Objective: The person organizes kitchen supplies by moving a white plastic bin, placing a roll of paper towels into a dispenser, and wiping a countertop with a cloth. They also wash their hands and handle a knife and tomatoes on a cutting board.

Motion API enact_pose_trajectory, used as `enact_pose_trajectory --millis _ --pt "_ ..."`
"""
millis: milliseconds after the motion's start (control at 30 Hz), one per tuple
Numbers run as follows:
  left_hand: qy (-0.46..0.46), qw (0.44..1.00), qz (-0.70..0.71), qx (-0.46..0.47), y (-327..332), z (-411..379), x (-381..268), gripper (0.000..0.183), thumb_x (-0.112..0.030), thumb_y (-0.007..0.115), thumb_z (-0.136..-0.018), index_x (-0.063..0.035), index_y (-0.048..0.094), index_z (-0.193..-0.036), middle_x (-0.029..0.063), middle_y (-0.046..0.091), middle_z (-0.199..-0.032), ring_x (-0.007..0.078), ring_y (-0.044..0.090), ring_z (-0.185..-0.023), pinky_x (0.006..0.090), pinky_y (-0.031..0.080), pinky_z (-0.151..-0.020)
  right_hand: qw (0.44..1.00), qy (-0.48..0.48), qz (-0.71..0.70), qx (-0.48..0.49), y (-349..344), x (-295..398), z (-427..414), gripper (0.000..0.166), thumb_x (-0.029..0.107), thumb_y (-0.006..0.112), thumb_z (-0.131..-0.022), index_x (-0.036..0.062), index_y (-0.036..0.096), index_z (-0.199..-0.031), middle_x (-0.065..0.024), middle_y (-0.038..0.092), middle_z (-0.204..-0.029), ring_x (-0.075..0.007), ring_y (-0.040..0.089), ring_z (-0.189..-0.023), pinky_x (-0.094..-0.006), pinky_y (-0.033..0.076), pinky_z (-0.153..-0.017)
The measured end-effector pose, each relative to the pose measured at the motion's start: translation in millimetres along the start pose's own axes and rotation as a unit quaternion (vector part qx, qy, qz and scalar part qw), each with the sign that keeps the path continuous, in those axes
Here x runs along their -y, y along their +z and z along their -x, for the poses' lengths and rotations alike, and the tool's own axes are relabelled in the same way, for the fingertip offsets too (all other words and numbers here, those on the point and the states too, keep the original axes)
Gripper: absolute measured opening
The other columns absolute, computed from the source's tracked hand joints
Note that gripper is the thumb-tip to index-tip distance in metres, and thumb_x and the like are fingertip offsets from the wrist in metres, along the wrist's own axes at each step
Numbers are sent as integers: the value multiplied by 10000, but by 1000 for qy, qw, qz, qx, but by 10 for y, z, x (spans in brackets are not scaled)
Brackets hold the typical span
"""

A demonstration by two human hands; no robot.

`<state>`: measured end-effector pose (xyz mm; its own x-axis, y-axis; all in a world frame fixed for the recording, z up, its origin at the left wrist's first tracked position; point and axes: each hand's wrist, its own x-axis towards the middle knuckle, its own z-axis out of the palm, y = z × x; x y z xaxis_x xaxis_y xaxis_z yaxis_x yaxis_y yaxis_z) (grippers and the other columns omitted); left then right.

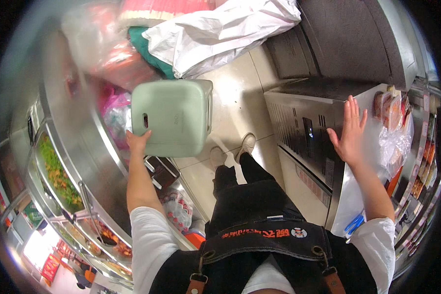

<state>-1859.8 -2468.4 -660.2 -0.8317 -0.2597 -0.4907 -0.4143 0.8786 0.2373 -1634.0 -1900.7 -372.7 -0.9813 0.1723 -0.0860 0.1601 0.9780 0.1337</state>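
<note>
A pale green plastic stool [176, 125] with a slot in its seat is in front of me, left of centre. My left hand [136, 142] holds its near left corner, thumb on the seat and fingers over the edge. To the right, my right hand [349, 134] is spread flat with nothing in it. It is at the edge of a stainless-steel undercounter refrigerator [301, 114] with a lit display. Whether the palm touches the steel I cannot tell.
White sacking [220, 36] and plastic-wrapped bundles [117, 62] lie ahead. Food pans [58, 169] line the left counter. Bagged goods [395, 143] and blue-handled scissors [354, 223] are on the right. Bottles [178, 211] stand low on my left. My shoes [247, 145] are on floor tiles.
</note>
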Motion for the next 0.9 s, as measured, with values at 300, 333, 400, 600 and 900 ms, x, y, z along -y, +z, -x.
enact_pose_trajectory --millis 300,333,400,600,900 --pt "-49 948 263 174 227 423 23 677 -125 738 -730 -36 349 -1277 148 522 -1192 267 560 -1021 399 510 -798 1000 0 -18 -23 56 30 -3 879 265 681 -732 35 187 -1421 -142 218 -1479 -301 208 -1370 -514 66 -1099" --pt "-38 944 284 163 406 556 44 664 -116 722 -746 -43 340 -1284 151 500 -1221 261 544 -1052 395 513 -792 1000 3 -21 -20 55 24 -5 878 265 682 -731 34 190 -1420 -141 220 -1479 -299 208 -1370 -514 69 -1099" --pt "-130 917 298 231 302 1082 -584 713 -113 698 -768 -87 281 -1346 153 458 -1266 288 499 -1112 458 517 -769 999 12 -27 -21 60 20 19 878 268 684 -728 33 194 -1419 -140 221 -1479 -295 211 -1370 -515 74 -1098" --pt "-38 916 337 213 1388 1456 -1108 804 -141 652 -808 -213 141 -1426 158 375 -1326 381 454 -1139 586 503 -710 999 -3 -30 -28 63 -22 2 871 289 684 -727 15 213 -1408 -151 240 -1468 -299 221 -1366 -530 89 -1090" --pt "-63 917 300 256 1661 1603 -2046 830 -207 593 -857 -129 14 -1447 170 197 -1455 360 409 -1205 499 420 -917 998 8 -55 -11 2 -50 17 887 327 683 -736 39 185 -1411 -144 228 -1471 -301 232 -1357 -576 132 -1068"
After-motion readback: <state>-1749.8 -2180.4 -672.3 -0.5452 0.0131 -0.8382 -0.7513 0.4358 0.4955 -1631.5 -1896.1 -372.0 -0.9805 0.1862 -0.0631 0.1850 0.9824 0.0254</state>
